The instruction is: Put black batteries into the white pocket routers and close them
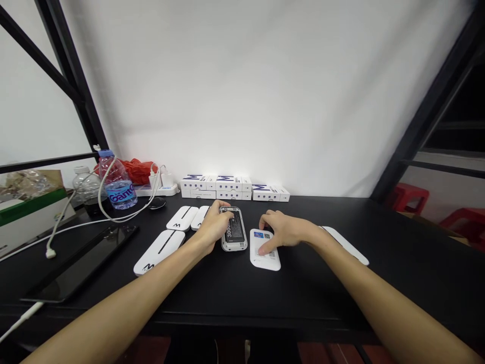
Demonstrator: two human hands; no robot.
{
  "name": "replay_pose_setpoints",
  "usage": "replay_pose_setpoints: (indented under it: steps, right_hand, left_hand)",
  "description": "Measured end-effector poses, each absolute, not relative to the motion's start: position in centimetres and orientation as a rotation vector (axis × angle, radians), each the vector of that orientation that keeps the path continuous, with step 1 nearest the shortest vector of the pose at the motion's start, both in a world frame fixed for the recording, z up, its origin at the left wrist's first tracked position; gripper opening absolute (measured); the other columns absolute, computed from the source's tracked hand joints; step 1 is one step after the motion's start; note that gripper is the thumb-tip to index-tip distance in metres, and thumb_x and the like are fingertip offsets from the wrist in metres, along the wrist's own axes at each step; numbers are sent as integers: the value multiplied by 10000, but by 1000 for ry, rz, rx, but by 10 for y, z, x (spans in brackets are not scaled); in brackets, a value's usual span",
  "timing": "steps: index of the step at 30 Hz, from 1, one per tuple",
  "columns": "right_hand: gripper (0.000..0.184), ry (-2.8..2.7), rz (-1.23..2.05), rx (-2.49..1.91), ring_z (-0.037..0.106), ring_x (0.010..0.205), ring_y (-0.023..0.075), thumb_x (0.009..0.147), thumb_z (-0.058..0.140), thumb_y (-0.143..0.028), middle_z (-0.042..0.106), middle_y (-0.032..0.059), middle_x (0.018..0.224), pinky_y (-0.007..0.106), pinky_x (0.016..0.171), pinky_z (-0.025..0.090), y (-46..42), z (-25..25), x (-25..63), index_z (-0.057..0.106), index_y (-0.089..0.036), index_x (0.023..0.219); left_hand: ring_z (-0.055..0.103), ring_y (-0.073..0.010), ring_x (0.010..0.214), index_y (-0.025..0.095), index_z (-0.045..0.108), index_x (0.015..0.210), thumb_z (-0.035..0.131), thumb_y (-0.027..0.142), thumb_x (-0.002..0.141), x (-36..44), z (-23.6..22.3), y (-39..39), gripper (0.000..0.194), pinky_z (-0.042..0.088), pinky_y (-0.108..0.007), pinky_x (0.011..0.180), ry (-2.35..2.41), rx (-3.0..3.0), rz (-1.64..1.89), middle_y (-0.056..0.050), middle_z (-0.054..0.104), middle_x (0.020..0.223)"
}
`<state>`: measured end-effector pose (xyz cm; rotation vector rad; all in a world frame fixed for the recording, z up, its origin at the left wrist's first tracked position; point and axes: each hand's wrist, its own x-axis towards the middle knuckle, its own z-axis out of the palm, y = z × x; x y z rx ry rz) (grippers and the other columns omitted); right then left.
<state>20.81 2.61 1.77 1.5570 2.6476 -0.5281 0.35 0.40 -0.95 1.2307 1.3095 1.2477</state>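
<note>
Since the small battery device point(238, 235) seems light but stiff, its edges suit holding; the left hand point(214, 226) curls fingers over it, the right hand point(282, 232) spreads across a white cover point(267, 262), grip unclear.

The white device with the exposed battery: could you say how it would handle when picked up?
The white device likely feels heavy for its size, as a black battery fills its open back. Being flat, it would probably slide rather than roll on the tabletop. The battery might drop out if tipped.
</note>
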Motion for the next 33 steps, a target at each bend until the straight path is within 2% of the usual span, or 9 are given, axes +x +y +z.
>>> replay_pose_setpoints:
  steps: [6,10,16,22,27,30,33]
  right_hand:
    - [682,2602,-711,1577,536,850,224,479,751,-630,550,67,1041,311,644,416,27,18,201,528,-192,952]
    - [726,2590,-809,1586,542,814,198,456,784,-601,566,39,1004,285,613,404,28,18,203,495,-208,994]
    - [828,2521,-820,1638,569,847,217,436,804,-573,582,56,1040,296,641,422,25,21,204,493,-201,1107]
    - [510,2613,-1100,1610,626,790,240,475,830,-396,669,32,836,303,601,445,23,19,203,541,-200,846]
    - [442,2841,-1419,1575,628,795,210,620,762,-290,651,12,859,299,608,480,25,18,203,474,-223,948]
    - [309,2894,-1733,1461,620,811,192,727,676,-266,625,11,865,298,620,494,23,21,203,475,-223,958]
    - [287,2864,-2046,1393,617,830,182,761,654,-248,615,17,898,298,640,510,20,22,200,484,-228,991]
  left_hand:
    - [566,-156,635,250,517,945,543,201,735,3,-6,0,217,459,-248,517,1268,1241,1246,-10,588,758]
    - [564,-152,628,249,516,923,544,204,732,2,-7,1,199,451,-237,512,1267,1252,1246,-4,584,737]
    - [562,-154,624,247,512,927,545,207,725,4,-7,2,208,442,-238,510,1270,1251,1252,-1,573,730]
    - [561,-169,656,242,511,915,548,246,735,4,-5,-1,184,430,-253,530,1268,1251,1247,-8,587,745]
    - [511,-143,644,232,521,837,519,302,776,3,-7,1,94,384,-238,540,1223,1244,1294,8,548,746]
    - [497,-135,658,227,529,829,509,301,790,2,-8,1,86,361,-231,548,1220,1233,1301,11,537,761]
    - [489,-130,657,219,542,836,512,288,796,4,-7,0,84,349,-228,551,1216,1201,1305,6,543,770]
